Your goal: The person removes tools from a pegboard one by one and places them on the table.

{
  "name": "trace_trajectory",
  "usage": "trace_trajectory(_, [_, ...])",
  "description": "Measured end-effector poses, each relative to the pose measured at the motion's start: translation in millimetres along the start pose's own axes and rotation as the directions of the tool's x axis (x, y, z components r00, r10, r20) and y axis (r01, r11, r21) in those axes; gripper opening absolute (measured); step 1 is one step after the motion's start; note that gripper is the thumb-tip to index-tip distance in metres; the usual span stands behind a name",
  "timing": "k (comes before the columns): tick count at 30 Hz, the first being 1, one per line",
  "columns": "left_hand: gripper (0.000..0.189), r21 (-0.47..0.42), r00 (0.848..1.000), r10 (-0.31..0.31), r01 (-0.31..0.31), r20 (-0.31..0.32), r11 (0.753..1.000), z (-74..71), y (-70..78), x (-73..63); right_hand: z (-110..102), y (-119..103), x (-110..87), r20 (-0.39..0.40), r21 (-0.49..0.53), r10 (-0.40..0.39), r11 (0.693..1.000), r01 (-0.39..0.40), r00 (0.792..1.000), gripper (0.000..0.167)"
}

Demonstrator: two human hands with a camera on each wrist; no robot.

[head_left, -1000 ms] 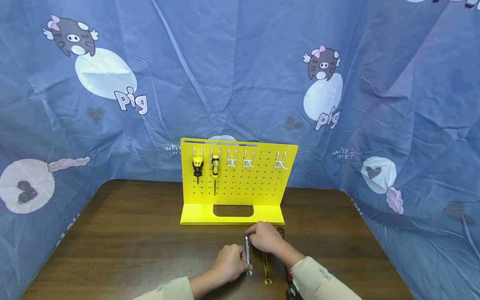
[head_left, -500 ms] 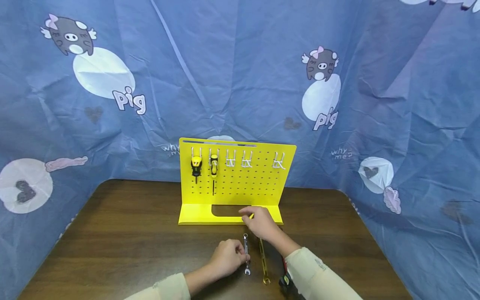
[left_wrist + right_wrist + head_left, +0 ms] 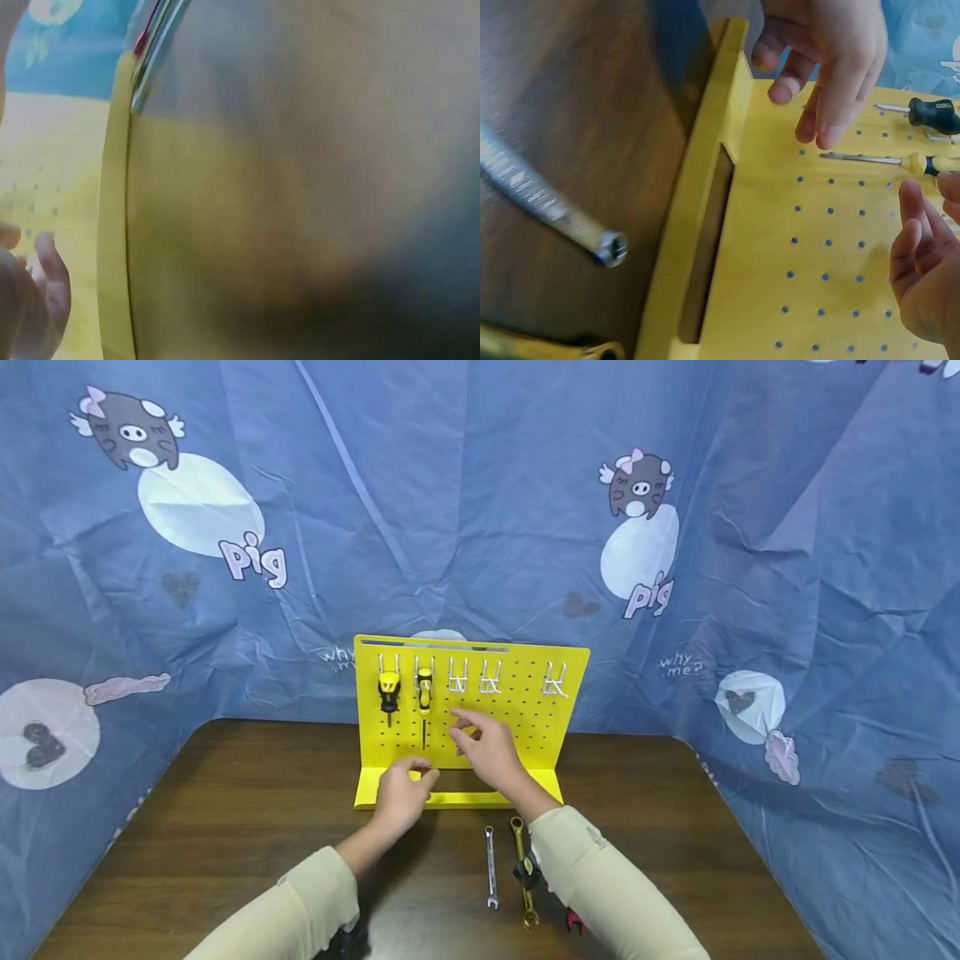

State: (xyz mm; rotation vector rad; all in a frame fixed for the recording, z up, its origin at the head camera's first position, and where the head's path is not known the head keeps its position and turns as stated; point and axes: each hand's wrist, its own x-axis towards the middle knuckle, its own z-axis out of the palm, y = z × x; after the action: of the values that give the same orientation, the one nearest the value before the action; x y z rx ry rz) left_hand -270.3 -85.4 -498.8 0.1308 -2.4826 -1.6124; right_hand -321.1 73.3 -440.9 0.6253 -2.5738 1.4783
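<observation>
Left hand (image 3: 401, 795) and right hand (image 3: 492, 753) hover before the yellow pegboard (image 3: 527, 714), each grip loosely parted and unloaded. Silver wrench (image 3: 491, 867) lies on the desk (image 3: 262, 827).

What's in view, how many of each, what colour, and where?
Table: one, brown, across the bottom
Pegboard: one, yellow, on the table
Hooks: five, whitish, on the pegboard
Screwdrivers: two, yellow and black, on the leftmost hooks
Wrenches: two, silver and gold, on the table
Red tool: one, red, on the table, partly hidden
Cloth: one or more, blue, around the table
Left hand and right hand: two, bare, before the pegboard
Sleeves: two, cream, below the hands
Wrist cameras: two, black, at the sleeves
</observation>
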Motion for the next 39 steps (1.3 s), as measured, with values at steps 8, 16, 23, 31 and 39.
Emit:
trace_trajectory(8, [0.036,-0.301,0.98,-0.2,0.19,0.0,0.934,-14.5,-2.1,27.6,20,-14,17.2,-0.02,0.002,-0.065,0.998,0.065,0.998,0.062])
trace_trajectory(16, [0.033,-0.383,0.984,-0.171,0.173,0.041,0.907,-9.5,-7.3,36.6,27,-26,29.4,-0.024,-0.124,-0.148,0.982,0.144,0.989,0.076])
trace_trajectory(23, [0.024,-0.35,0.991,-0.136,0.133,0.017,0.927,-7.8,-7.9,32.6,22,-34,40.0,0.01,-0.186,-0.192,0.964,0.191,0.981,0.073])
trace_trajectory(31, [0.023,-0.326,0.995,-0.103,0.096,-0.003,0.94,-6.7,-5.1,27.9,22,-38,42.9,0.037,-0.264,-0.182,0.947,0.185,0.983,0.072])
trace_trajectory(39, [0.022,-0.308,0.996,-0.083,0.074,-0.017,0.949,-8.0,-4.8,26.1,25,-40,44.8,-0.001,-0.206,-0.148,0.968,0.144,0.989,0.06])
